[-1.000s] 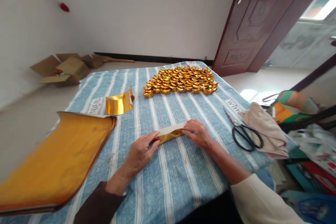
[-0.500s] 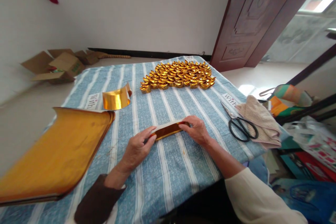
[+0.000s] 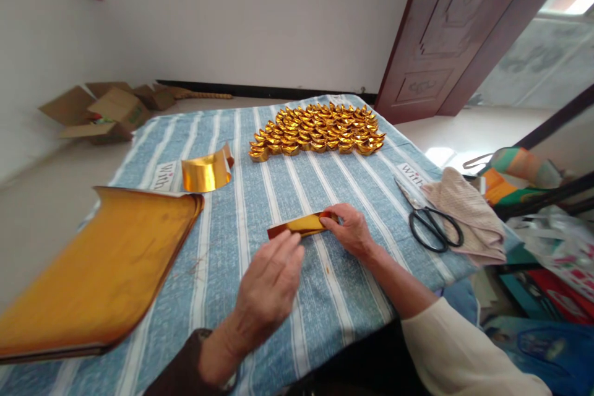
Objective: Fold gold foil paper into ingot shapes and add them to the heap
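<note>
A folded strip of shiny gold foil paper (image 3: 304,223) lies low over the striped tablecloth in front of me. My right hand (image 3: 349,229) pinches its right end between thumb and fingers. With fingers stretched out, my left hand (image 3: 273,278) is at the strip's near edge, left of the middle; whether the fingertips touch it I cannot tell. Beyond the hands, several rows of folded gold paper ingots (image 3: 320,130) stand close together. A curled piece of gold foil paper (image 3: 206,174) sits to the left, behind a large stack of gold-yellow paper sheets (image 3: 102,266).
Black-handled scissors (image 3: 434,228) lie on the right, touching a beige cloth (image 3: 471,213) near the edge of the tablecloth (image 3: 223,297). Bags and boxes crowd the floor at the right. An open cardboard box (image 3: 109,114) stands beyond the table's far left; a brown door (image 3: 445,37) is behind.
My left hand has let go of the strip's left end and moved right and nearer me, its fingers straightening. The strip now looks folded over. My right hand keeps its pinch.
</note>
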The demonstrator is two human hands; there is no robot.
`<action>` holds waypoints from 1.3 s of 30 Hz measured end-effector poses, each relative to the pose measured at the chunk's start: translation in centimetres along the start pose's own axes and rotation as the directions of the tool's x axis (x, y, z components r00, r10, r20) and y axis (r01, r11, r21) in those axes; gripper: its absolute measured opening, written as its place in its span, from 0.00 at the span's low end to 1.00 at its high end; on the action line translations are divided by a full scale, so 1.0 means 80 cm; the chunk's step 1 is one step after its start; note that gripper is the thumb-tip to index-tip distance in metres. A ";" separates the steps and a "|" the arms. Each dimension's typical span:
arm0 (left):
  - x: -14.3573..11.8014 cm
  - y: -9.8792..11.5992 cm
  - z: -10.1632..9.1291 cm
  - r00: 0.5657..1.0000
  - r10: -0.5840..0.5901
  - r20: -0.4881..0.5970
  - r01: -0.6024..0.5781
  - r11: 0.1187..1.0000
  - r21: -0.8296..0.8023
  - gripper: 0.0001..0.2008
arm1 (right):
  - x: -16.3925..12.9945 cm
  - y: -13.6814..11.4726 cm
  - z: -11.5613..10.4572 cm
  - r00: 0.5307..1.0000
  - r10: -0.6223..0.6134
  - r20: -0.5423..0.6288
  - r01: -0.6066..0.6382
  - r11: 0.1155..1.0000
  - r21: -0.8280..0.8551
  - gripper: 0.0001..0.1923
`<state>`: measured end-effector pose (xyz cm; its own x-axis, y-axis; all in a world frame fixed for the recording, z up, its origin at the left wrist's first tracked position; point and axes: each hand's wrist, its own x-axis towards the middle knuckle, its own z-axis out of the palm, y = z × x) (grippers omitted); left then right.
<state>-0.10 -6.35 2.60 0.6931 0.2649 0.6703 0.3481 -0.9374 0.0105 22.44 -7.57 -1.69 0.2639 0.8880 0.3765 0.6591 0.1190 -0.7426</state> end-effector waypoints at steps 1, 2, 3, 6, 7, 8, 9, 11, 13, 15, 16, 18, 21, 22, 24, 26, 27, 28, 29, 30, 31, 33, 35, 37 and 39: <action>0.000 0.009 0.002 0.998 0.047 0.048 -0.045 0.998 -0.040 0.18 | 0.000 0.001 0.001 1.000 -0.004 -0.001 0.004 1.000 0.000 0.04; -0.001 0.017 0.005 0.992 0.070 0.104 -0.064 0.996 -0.059 0.16 | -0.001 0.001 0.001 1.000 -0.010 -0.003 0.010 1.000 0.001 0.04; -0.001 0.021 0.010 0.981 0.065 0.183 -0.054 0.996 -0.068 0.15 | -0.001 0.002 0.002 1.000 -0.016 -0.005 0.016 1.000 0.002 0.04; -0.003 0.022 0.024 0.937 0.052 0.346 -0.018 0.995 -0.100 0.20 | -0.003 0.004 0.004 0.999 -0.035 -0.008 0.035 0.999 0.002 0.05; -0.004 0.020 0.028 0.924 0.043 0.380 -0.005 0.995 -0.101 0.24 | -0.004 0.005 0.004 0.999 -0.039 -0.009 0.039 0.999 0.002 0.05; -0.005 0.017 0.030 0.914 0.034 0.405 0.005 0.995 -0.095 0.27 | -0.004 0.005 0.005 0.999 -0.041 -0.008 0.041 0.999 0.002 0.05; -0.006 0.015 0.032 0.906 0.025 0.423 0.010 0.997 -0.081 0.29 | -0.005 0.005 0.005 0.999 -0.042 -0.008 0.042 0.999 0.001 0.05; -0.007 0.012 0.032 0.898 0.013 0.440 0.007 0.999 -0.043 0.32 | -0.005 0.004 0.004 0.999 -0.042 -0.001 0.042 0.999 -0.002 0.05; -0.007 0.012 0.030 0.897 0.002 0.443 0.001 1.000 -0.007 0.33 | -0.005 0.002 0.003 0.999 -0.041 0.010 0.041 0.999 -0.005 0.05; -0.006 0.012 0.029 0.900 -0.018 0.436 0.012 1.000 0.017 0.33 | -0.004 0.001 0.002 0.999 -0.040 0.023 0.041 0.999 -0.012 0.04; -0.005 0.012 0.029 0.902 -0.029 0.432 0.021 1.000 0.022 0.33 | -0.004 0.001 0.002 0.999 -0.041 0.028 0.042 0.999 -0.019 0.04; -0.004 0.011 0.029 0.904 -0.047 0.425 0.041 0.999 0.024 0.33 | -0.005 0.003 0.003 0.999 -0.046 0.027 0.047 0.998 -0.037 0.04; -0.004 0.008 0.032 0.903 -0.061 0.425 0.058 0.998 0.019 0.33 | -0.007 0.007 0.006 0.998 -0.062 -0.002 0.062 0.997 -0.053 0.06; -0.005 0.007 0.033 0.901 -0.064 0.430 0.062 0.998 0.018 0.33 | -0.009 0.009 0.007 0.998 -0.068 -0.015 0.067 0.996 -0.054 0.07; -0.007 0.007 0.035 0.890 -0.070 0.450 0.070 0.997 0.018 0.33 | -0.011 0.011 0.009 0.996 -0.076 -0.036 0.074 0.995 -0.060 0.10; -0.009 0.006 0.036 0.877 -0.077 0.475 0.080 0.997 0.015 0.34 | -0.013 0.011 0.010 0.995 -0.082 -0.055 0.078 0.994 -0.079 0.12; -0.010 0.006 0.037 0.871 -0.082 0.484 0.087 0.996 0.011 0.35 | -0.014 0.011 0.010 0.994 -0.093 -0.065 0.087 0.992 -0.096 0.13; -0.010 0.006 0.037 0.867 -0.086 0.491 0.096 0.995 0.004 0.35 | -0.014 0.010 0.009 0.991 -0.113 -0.077 0.104 0.987 -0.120 0.14; -0.011 0.006 0.037 0.864 -0.090 0.496 0.106 0.994 -0.003 0.35 | -0.015 0.008 0.007 0.985 -0.145 -0.094 0.129 0.980 -0.153 0.14; -0.011 0.005 0.037 0.861 -0.095 0.499 0.115 0.993 -0.010 0.35 | -0.016 0.006 0.006 0.976 -0.187 -0.116 0.162 0.968 -0.192 0.13; -0.010 0.005 0.038 0.859 -0.099 0.503 0.123 0.992 -0.015 0.35 | -0.017 0.004 0.004 0.962 -0.234 -0.138 0.198 0.952 -0.233 0.12; -0.009 0.005 0.037 0.854 -0.107 0.509 0.137 0.990 -0.023 0.35 | -0.020 -0.003 -0.001 0.931 -0.323 -0.169 0.263 0.916 -0.303 0.10; -0.007 0.005 0.037 0.851 -0.110 0.513 0.150 0.988 -0.038 0.35 | -0.024 -0.010 -0.003 0.912 -0.385 -0.143 0.323 0.888 -0.326 0.12; -0.006 0.004 0.036 0.848 -0.111 0.519 0.162 0.985 -0.054 0.36 | -0.029 -0.017 -0.004 0.899 -0.435 -0.057 0.396 0.861 -0.318 0.15; -0.005 0.003 0.035 0.841 -0.111 0.529 0.169 0.984 -0.062 0.37 | -0.033 -0.021 -0.001 0.879 -0.477 0.021 0.460 0.835 -0.302 0.16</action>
<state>1.50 -6.05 0.24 0.8784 0.4465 0.1704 0.4202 -0.8914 0.1698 20.69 -10.18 -1.35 -0.0972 0.7329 0.6734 0.8842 0.3742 -0.2797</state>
